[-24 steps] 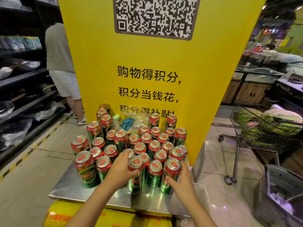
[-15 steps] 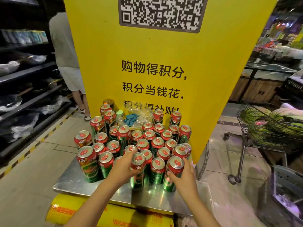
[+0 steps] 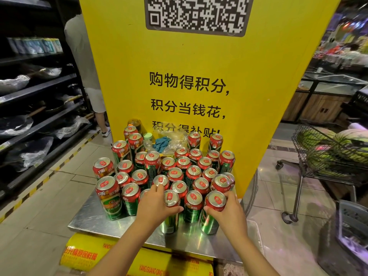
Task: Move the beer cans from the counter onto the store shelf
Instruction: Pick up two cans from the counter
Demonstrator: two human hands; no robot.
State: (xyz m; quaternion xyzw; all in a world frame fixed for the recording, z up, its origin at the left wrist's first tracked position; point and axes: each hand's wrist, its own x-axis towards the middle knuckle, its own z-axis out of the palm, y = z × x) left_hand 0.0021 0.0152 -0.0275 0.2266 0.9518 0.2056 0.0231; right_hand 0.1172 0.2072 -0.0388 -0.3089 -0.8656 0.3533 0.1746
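Several green beer cans with red tops stand packed together on a steel counter (image 3: 95,222) in front of a yellow sign. My left hand (image 3: 154,206) is wrapped around a front-row can (image 3: 171,198), its fingers curling over the can's side. My right hand (image 3: 229,211) grips the front-right can (image 3: 216,200) from the right. Both cans stand on the counter. Another front can (image 3: 192,198) stands between the two held ones. A large can (image 3: 108,191) stands at the front left.
Dark store shelves (image 3: 39,88) with wrapped pans run along the left. A person (image 3: 87,66) stands behind the sign's left edge. A wire cart (image 3: 326,156) with watermelons is at the right, a grey basket (image 3: 350,226) below it. Yellow shrink-wrapped packs (image 3: 85,253) lie under the counter.
Both hands have closed tighter around their front-row cans; the right hand has come up higher on its can. The view has moved closer to the counter.
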